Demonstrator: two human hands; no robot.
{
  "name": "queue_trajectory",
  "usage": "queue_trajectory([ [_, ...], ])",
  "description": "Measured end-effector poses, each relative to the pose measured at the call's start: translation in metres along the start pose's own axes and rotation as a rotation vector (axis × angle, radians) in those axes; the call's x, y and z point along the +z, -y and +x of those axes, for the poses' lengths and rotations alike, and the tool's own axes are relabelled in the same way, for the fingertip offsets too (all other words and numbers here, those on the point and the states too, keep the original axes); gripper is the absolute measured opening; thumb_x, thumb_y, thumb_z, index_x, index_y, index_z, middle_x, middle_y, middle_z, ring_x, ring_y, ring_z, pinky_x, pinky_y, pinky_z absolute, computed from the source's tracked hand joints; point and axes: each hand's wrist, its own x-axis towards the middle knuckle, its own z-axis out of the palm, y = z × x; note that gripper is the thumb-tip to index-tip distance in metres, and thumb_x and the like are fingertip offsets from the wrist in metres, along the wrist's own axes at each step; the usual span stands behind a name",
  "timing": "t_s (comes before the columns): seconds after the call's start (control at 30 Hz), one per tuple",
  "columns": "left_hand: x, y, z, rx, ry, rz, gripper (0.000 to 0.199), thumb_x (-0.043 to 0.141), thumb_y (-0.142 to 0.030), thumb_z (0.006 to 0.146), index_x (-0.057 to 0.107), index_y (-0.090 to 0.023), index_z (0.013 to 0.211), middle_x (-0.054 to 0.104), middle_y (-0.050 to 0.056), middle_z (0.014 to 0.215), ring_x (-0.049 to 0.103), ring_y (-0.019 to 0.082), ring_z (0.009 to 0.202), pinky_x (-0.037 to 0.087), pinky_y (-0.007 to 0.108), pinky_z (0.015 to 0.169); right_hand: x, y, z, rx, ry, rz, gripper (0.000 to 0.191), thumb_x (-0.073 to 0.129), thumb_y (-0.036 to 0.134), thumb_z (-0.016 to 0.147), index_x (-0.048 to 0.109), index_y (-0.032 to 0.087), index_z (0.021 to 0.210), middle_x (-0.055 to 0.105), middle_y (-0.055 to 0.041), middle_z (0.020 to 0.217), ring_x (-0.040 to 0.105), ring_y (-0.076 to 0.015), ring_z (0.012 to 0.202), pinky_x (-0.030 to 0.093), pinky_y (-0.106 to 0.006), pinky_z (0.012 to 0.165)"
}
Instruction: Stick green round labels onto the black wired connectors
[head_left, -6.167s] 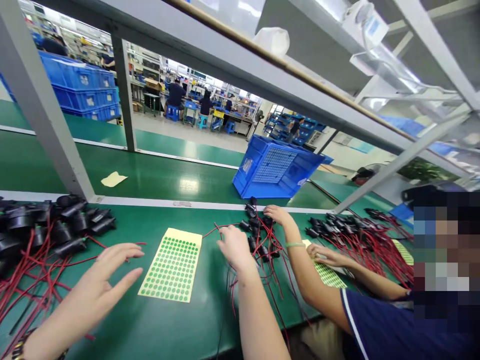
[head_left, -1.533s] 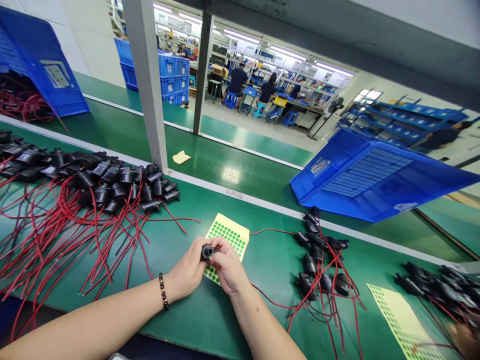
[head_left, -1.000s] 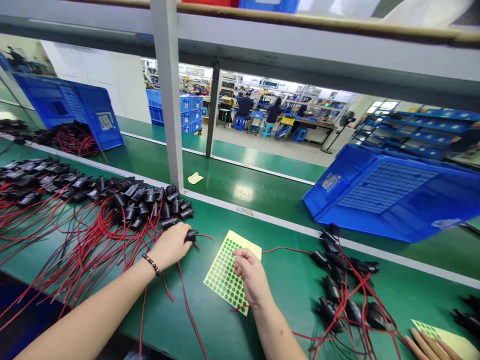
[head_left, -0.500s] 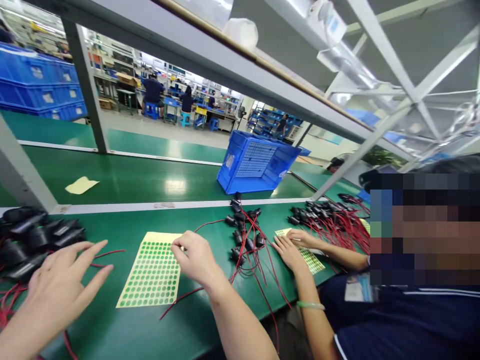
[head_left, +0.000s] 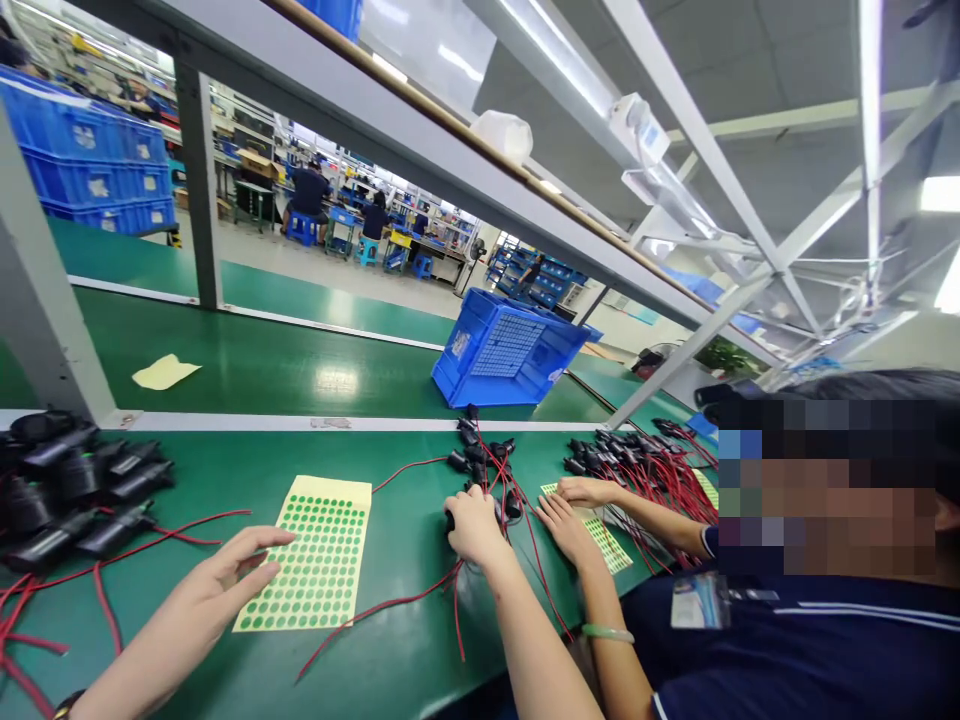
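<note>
A pale yellow sheet of round green stickers (head_left: 319,555) lies on the green bench. My left hand (head_left: 225,585) is open, thumb and fingers apart, over the sheet's left edge. I cannot tell whether the fingertips touch it. Right of the sheet, my right hand (head_left: 476,525) is closed round a black cylindrical part with red wires (head_left: 449,521), mostly hidden under the fingers. Several similar black parts (head_left: 472,452) lie just behind that hand, their red wires trailing over the bench.
More black wired parts (head_left: 82,490) are heaped at left. A blue crate (head_left: 502,355) rests on its side beyond the white strip, and a scrap of yellow paper (head_left: 165,373) lies at back left. At right, a co-worker's hands (head_left: 574,510) touch another sticker sheet (head_left: 609,548).
My right hand has moved right, from the sticker sheet's upper right corner to the black parts, and closed round one. My left hand has moved right, from the left heap to the sheet's edge.
</note>
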Motion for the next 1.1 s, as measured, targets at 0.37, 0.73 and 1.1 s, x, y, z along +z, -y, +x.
queue_trajectory([
  [0.37,0.015,0.005,-0.002,-0.236,0.333,-0.997,0.022,0.055,-0.031,0.078,0.059,-0.019,0.096,0.061,0.005,0.09,0.057,0.019,0.086,0.042,0.036,0.087,-0.017,0.142,0.025,-0.555,-0.026,0.942,0.046,0.064,0.031,0.067,0.053,0.026,0.111,0.057,-0.002,0.1,0.053,-0.0149,0.084,0.041,-0.025,0.073],
  [0.73,0.023,0.011,0.008,-0.322,0.067,-0.824,0.03,0.06,-0.04,0.071,0.049,-0.019,0.091,0.053,-0.002,0.071,0.051,0.012,0.071,0.042,0.025,0.073,0.037,0.102,0.066,-0.234,-0.216,0.579,0.016,0.046,0.01,0.072,0.059,0.02,0.07,0.052,-0.0004,0.072,0.05,-0.0114,0.066,0.035,-0.021,0.061],
  [1.1,0.021,0.013,0.008,-0.264,0.11,-0.668,0.029,0.052,-0.039,0.075,0.047,-0.018,0.096,0.055,0.0,0.076,0.051,0.015,0.078,0.041,0.028,0.077,0.034,0.109,0.065,-0.246,-0.184,0.62,0.014,0.045,0.006,0.065,0.049,0.018,0.059,0.045,0.0019,0.066,0.044,-0.0092,0.058,0.031,-0.021,0.055],
])
